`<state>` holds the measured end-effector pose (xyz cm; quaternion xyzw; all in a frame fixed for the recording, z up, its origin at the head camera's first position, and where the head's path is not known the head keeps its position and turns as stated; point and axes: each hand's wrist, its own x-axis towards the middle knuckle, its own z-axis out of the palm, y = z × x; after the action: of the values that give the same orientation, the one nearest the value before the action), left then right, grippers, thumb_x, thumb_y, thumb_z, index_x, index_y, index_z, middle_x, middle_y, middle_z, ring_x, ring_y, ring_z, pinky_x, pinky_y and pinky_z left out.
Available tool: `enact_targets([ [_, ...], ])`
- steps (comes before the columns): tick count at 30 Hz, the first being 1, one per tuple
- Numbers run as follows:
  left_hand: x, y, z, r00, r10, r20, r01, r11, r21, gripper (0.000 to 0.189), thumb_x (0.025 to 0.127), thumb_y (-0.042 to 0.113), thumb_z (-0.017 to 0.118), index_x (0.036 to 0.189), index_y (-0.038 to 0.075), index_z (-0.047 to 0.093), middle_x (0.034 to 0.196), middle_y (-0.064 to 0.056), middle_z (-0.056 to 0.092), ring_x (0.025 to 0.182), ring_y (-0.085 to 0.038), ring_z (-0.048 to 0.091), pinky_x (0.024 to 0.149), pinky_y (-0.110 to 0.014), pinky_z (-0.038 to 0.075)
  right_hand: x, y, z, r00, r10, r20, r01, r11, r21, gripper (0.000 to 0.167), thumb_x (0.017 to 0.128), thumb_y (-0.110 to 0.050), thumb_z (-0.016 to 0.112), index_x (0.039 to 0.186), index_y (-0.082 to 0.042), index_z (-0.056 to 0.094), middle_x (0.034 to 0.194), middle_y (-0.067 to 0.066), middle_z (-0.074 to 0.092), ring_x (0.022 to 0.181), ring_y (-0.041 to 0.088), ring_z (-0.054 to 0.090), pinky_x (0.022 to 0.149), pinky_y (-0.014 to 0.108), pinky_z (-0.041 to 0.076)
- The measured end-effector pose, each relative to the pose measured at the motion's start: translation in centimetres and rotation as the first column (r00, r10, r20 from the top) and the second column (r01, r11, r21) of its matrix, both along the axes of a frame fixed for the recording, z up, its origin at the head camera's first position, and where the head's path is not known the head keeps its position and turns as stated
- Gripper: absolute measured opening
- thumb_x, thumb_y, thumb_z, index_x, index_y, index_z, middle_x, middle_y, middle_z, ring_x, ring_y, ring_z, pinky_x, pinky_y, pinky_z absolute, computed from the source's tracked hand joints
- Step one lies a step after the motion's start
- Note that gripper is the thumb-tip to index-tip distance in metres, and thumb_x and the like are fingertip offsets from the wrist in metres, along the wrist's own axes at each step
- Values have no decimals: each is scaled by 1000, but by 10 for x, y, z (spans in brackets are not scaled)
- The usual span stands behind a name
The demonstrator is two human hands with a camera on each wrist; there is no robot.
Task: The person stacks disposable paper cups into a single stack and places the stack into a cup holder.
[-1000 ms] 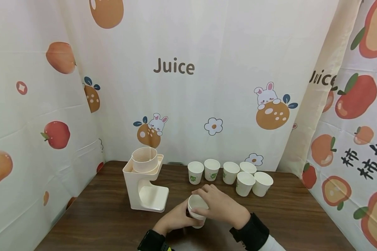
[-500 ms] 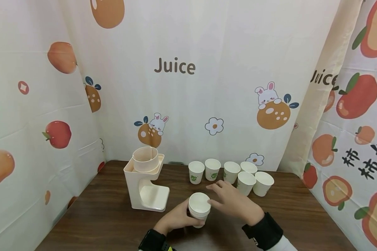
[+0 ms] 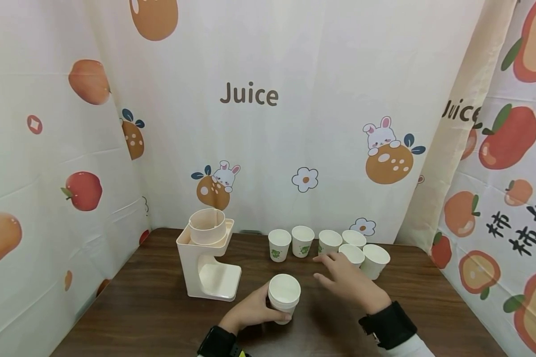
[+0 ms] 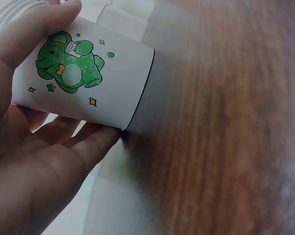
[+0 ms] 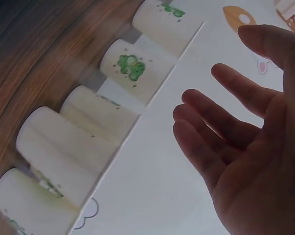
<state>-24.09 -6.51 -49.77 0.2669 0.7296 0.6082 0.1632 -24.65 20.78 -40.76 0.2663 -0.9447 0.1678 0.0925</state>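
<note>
My left hand [image 3: 250,311] grips a nested stack of white paper cups [image 3: 284,292], with thumb and fingers curled round its side. Up close in the left wrist view, the stack's lowest cup [image 4: 103,73] carries a green bear print, and several rims show under the thumb. To the right of the stack, my right hand [image 3: 352,283] hovers over the table with fingers spread and nothing in them. It partly hides a paper cup [image 3: 352,254] in the group behind it. In the right wrist view its fingers [image 5: 225,117] are apart from the cups.
Along the back stand several more paper cups, among them one at the row's left end [image 3: 279,245] and one at the far right [image 3: 374,261]. A cream-coloured machine with a round top [image 3: 207,267] stands on the left. A printed curtain [image 3: 268,144] hangs behind the brown table [image 3: 134,307].
My right hand has let go of the stack's rim and moved right, towards the standing cups. The left hand has kept its hold, and the stack has stayed nearly in place.
</note>
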Motion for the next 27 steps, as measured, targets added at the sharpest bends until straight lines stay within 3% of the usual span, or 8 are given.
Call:
enact_targets([
  [4, 0, 1, 0, 1000, 8, -2, -8, 1000, 0, 80, 82, 14, 84, 148, 17, 39, 130, 2, 58, 121, -21, 54, 102, -50, 37, -4, 7, -2, 999, -8, -33, 8, 1000, -12, 31, 97, -23, 69, 123, -7, 65, 120, 9, 62, 114, 31, 57, 92, 48, 48],
  [7, 1, 1, 0, 1000, 11, -6, -11, 1000, 2, 80, 81, 13, 84, 148, 17, 40, 129, 2, 58, 121, -21, 54, 103, -50, 37, -10, 13, -4, 994, -18, -106, 15, 1000, -26, 28, 95, -18, 70, 119, -5, 65, 117, 11, 63, 111, 34, 58, 90, 49, 48],
  [11, 1, 1, 1, 1000, 9, -11, -9, 1000, 0, 80, 82, 13, 84, 148, 18, 40, 129, 2, 58, 120, -21, 54, 103, -50, 37, -20, 23, -7, 977, -74, -198, 68, 997, -37, 26, 91, -13, 74, 114, -3, 67, 109, 13, 64, 100, 34, 59, 82, 47, 50],
  [17, 2, 0, 1, 1000, 9, -9, -9, 1000, -12, 80, 81, 13, 84, 148, 19, 40, 130, 3, 57, 121, -21, 54, 103, -51, 36, -29, 39, -11, 952, -157, -264, 148, 987, -54, 24, 89, -8, 74, 111, 1, 68, 101, 18, 63, 90, 37, 59, 74, 46, 51],
  [20, 2, 0, 1, 1000, 12, -11, -12, 1000, -13, 81, 81, 12, 85, 148, 19, 40, 130, 3, 58, 121, -21, 53, 103, -51, 36, -33, 44, -12, 944, -192, -269, 183, 981, -58, 25, 89, -9, 72, 111, 3, 68, 101, 20, 62, 91, 40, 59, 76, 50, 50],
  [27, 2, 0, 2, 1000, 11, -4, -11, 1000, -14, 81, 81, 14, 85, 148, 19, 40, 129, 3, 58, 121, -21, 53, 103, -51, 36, -45, 56, -18, 948, -256, -188, 255, 967, -27, 33, 91, -18, 70, 117, 3, 66, 111, 24, 62, 105, 45, 57, 88, 57, 47],
])
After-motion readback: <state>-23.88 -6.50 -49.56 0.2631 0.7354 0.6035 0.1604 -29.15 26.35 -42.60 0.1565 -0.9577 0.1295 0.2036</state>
